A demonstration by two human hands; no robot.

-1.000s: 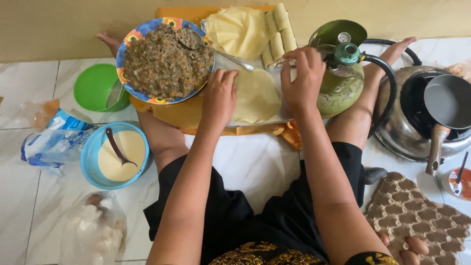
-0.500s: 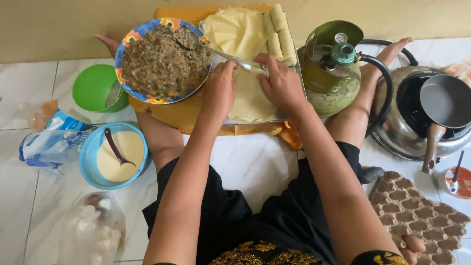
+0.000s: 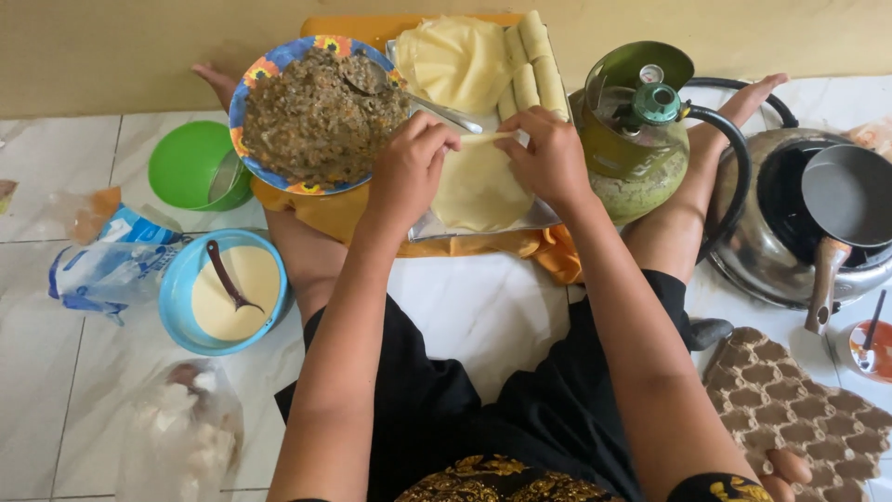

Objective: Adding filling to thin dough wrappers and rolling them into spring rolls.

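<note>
**Both hands pinch the far edge of a thin crepe**

While the person sits cross-legged on the tiled floor, both hands meet over the pale crepe lying flat on the metal tray. Left hand is closed in a pinch, thumb and fingers nipping the crepe's far edge at about 11 o'clock of the round sheet. Right hand does the same at 1 o'clock, fingers curled shut on that same rim, which shows lifted between them. So the folded edge runs side to side, 9 to 3, and the rest of the crepe lies toward 6 o'clock, nearer the body; both hands sit about equally close to it.

At 10 o'clock sits the patterned bowl of dark filling with a spoon resting in it (handle pointing toward the hands). Finished rolls line up at 12 o'clock, beside a stack of plain crepes.
</note>
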